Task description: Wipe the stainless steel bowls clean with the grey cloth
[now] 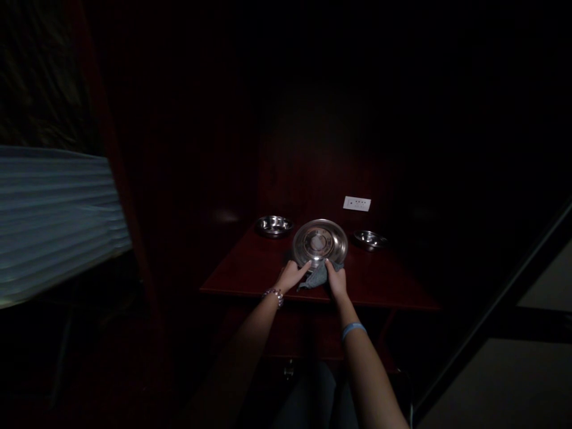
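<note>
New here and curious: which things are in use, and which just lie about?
In use:
Round silvery metal dish, in the left hand and right hand
Crumpled grey-blue cloth, right hand

Apparently lying about:
Shallow silvery metal bowl, at left on the red table
Smaller silvery metal bowl, at right

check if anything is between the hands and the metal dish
Nothing visible separates the left hand from the metal dish. At the right hand, a grey cloth is bunched at the dish's near edge, apparently partly between them. Both bowls sit off to the sides.
</note>
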### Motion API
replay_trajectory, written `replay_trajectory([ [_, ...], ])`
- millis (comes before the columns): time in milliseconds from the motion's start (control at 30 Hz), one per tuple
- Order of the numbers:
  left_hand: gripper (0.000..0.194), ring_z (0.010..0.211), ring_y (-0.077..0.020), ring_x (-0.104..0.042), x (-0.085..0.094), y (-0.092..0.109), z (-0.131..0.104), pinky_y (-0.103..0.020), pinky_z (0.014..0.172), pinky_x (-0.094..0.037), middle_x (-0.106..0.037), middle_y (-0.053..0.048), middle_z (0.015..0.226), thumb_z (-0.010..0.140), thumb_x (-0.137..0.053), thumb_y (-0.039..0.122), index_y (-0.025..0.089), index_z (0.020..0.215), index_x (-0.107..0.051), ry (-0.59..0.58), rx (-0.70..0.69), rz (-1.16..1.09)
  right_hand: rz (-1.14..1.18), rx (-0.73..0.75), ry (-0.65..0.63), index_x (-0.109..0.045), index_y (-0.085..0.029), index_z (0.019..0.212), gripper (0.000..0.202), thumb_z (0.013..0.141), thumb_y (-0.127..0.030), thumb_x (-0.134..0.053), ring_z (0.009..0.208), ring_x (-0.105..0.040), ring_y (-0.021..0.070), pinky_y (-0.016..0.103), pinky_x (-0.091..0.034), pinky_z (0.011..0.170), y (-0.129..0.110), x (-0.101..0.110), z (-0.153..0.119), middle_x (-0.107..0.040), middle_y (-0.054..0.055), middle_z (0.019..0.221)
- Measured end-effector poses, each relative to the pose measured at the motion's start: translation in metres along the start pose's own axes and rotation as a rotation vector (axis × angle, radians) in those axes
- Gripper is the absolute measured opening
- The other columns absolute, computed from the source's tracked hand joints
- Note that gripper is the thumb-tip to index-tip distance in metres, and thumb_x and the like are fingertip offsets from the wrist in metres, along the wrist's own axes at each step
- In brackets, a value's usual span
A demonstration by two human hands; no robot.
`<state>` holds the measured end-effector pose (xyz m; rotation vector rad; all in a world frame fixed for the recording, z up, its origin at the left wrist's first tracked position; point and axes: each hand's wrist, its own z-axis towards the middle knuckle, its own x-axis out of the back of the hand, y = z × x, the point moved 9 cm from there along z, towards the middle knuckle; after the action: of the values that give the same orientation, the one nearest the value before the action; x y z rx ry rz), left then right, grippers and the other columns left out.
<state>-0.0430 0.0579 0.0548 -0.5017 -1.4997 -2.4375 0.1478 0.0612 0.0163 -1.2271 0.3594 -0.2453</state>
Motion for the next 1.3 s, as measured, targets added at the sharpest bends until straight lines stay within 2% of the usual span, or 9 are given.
replay_trajectory([
  [267,0.054,0.099,-0.0243,-0.068,-0.0010,-0.0042,0.0037,-0.031,0.091,-0.049,-0.074,-0.011,0.104,0.085,-0.047,0.057,0.014,0.105,-0.072,0.009,-0.034,-0.042,0.006,0.021,-0.018,-0.072,-0.012,0.100,0.043,0.072,-0.045,-0.067,0.100,-0.069,0.0260,0.034,-0.052,0.089,-0.0012,-0.0018,0.0006,-0.074,0.012,0.104],
  [567,0.051,0.102,-0.0255,-0.068,0.0001,-0.0004,0.0014,-0.032,0.090,-0.050,-0.075,-0.012,0.103,0.084,-0.050,0.058,0.014,0.099,-0.072,0.009,-0.018,-0.085,0.023,0.018,-0.013,-0.072,-0.012,0.103,0.046,0.072,-0.045,-0.067,0.100,-0.069,0.0257,0.034,-0.053,0.089,-0.0022,-0.0014,-0.0003,-0.074,0.011,0.104],
  [767,0.052,0.099,-0.0276,-0.069,0.0027,0.0017,0.0010,-0.034,0.088,-0.051,-0.076,-0.014,0.095,0.082,-0.053,0.058,0.012,0.097,-0.071,0.031,-0.012,-0.088,0.027,0.023,-0.010,-0.072,-0.012,0.104,0.047,0.071,-0.045,-0.068,0.099,-0.069,0.0259,0.035,-0.053,0.089,-0.0016,-0.0012,0.0005,-0.074,0.011,0.104],
  [1033,0.051,0.101,-0.0261,-0.069,-0.0002,0.0003,0.0020,-0.035,0.091,-0.051,-0.074,-0.013,0.104,0.084,-0.051,0.057,0.014,0.100,-0.072,0.013,-0.053,-0.100,0.027,0.039,-0.018,-0.071,-0.012,0.104,0.046,0.073,-0.045,-0.066,0.101,-0.068,0.0256,0.035,-0.053,0.089,-0.0036,-0.0013,-0.0006,-0.074,0.011,0.106],
  [1300,0.052,0.103,-0.0253,-0.068,0.0006,0.0041,0.0000,-0.034,0.094,-0.049,-0.074,-0.012,0.107,0.084,-0.052,0.057,0.014,0.103,-0.072,0.000,-0.034,-0.111,0.031,0.013,-0.007,-0.071,-0.011,0.104,0.048,0.071,-0.046,-0.067,0.102,-0.068,0.0262,0.035,-0.051,0.091,-0.0008,-0.0005,0.0001,-0.073,0.012,0.107],
])
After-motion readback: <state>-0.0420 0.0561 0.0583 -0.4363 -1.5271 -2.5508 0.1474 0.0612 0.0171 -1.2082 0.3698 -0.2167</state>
